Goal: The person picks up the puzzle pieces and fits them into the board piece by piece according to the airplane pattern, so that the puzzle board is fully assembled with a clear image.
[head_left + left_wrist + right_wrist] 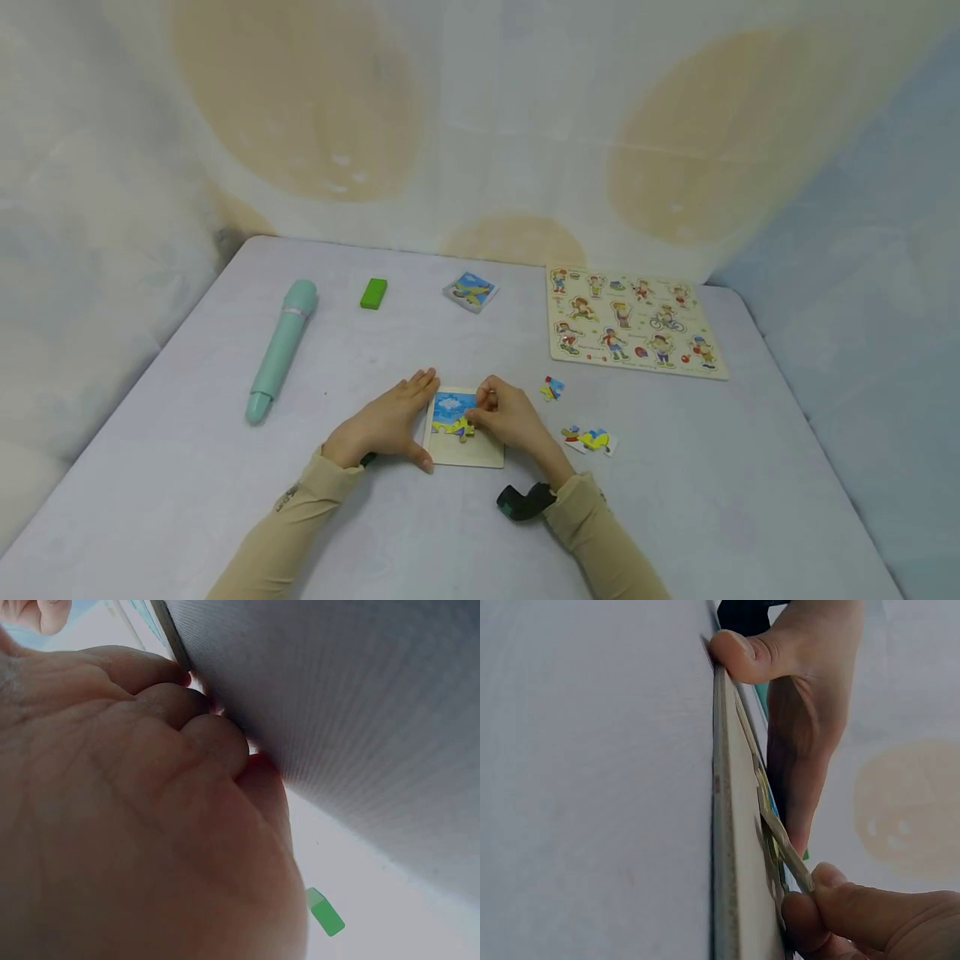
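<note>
Left hand point(386, 421) is spread out along the left edge of the small puzzle board point(468, 452), which lies flat on the table point(420, 533). Right hand point(512, 415) pinches a puzzle piece point(787, 850), tilted over the partly filled picture, and some loose pieces point(597, 439) sit off to the right.

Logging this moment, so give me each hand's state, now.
Left hand: open, resting at the left edge of the puzzle board.
Right hand: closed, pinching a puzzle piece.

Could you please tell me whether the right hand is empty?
No, the right hand pinches a tilted puzzle piece at the puzzle tray.
</note>
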### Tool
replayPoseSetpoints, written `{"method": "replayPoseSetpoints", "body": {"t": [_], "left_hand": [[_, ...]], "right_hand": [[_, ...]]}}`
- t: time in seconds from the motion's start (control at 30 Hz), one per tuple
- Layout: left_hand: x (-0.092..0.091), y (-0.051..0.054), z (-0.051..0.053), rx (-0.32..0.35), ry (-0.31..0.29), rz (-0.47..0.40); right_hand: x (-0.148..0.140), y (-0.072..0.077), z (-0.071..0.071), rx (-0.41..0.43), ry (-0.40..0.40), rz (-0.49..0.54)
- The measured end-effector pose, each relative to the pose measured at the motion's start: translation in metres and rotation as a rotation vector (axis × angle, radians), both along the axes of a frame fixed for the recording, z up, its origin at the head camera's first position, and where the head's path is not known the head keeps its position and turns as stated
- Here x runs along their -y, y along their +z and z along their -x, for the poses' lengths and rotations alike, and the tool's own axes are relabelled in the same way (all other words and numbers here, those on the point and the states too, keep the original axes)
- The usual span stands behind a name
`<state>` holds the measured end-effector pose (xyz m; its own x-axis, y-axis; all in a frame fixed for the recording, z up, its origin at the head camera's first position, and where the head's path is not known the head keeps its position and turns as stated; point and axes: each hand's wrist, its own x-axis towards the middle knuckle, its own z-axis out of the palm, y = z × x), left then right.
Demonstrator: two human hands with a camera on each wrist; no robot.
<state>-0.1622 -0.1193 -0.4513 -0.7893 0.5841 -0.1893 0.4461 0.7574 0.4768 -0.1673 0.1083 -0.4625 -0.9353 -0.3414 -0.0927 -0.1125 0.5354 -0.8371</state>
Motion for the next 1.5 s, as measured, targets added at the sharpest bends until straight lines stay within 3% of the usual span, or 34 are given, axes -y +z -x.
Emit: {"method": "replayPoseSetpoints", "body": {"t": [0.2,0.33,0.47,0.6,0.7,0.8,1.03,1.2,1.5], "left_hand": [[0.0,0.0,0.0,-0.006,-0.004,0.008],[0.0,0.0,0.001,-0.008,-0.001,0.008],[0.0,-0.002,0.001,-0.006,0.002,0.007],[-0.001,-0.003,-0.001,0.001,0.005,0.003],[-0.001,-0.003,-0.001,0.003,0.011,0.01],[-0.001,-0.002,-0.002,0.004,0.02,0.021],[-0.001,-0.003,-0.002,0.013,0.025,0.015],[-0.001,-0.003,-0.002,0.01,0.021,0.016],[-0.002,-0.002,-0.002,0.013,0.026,0.025]], "right_hand": [[0.009,-0.003,-0.003,-0.133,-0.054,-0.172],[0.011,-0.004,-0.004,-0.147,-0.09,-0.179],[0.006,-0.004,-0.003,-0.126,-0.052,-0.11],[-0.008,0.0,0.003,-0.027,0.002,0.022],[-0.022,0.005,0.008,0.043,-0.017,0.102],[-0.038,0.009,0.014,0.049,-0.067,0.116],[-0.079,0.014,0.021,-0.015,-0.166,-0.02],[-0.099,0.015,0.021,-0.006,-0.191,-0.155],[-0.102,0.011,0.021,0.015,-0.154,-0.177]]}}
